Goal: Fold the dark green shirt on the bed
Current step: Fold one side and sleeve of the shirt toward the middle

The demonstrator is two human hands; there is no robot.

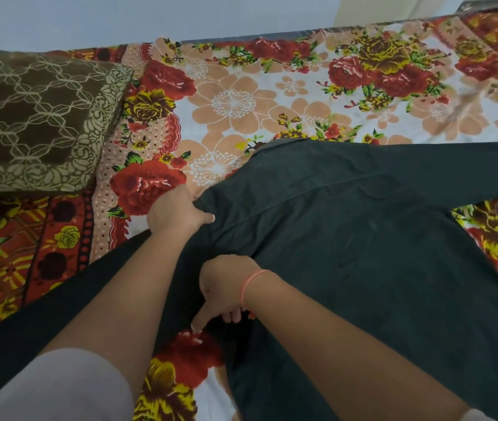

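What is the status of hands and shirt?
Left hand, right hand both grip dark green fabric shirt. Shirt spread on floral bedsheet, unfolded. Brown patterned pillow apart.

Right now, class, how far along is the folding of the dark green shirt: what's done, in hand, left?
Done: the dark green shirt lies spread on the floral bedsheet, one sleeve stretched right. In hand: the left hand and the right hand each grip fabric along its edge toward the pillow. Left: no finished fold shows, so the folding itself remains.
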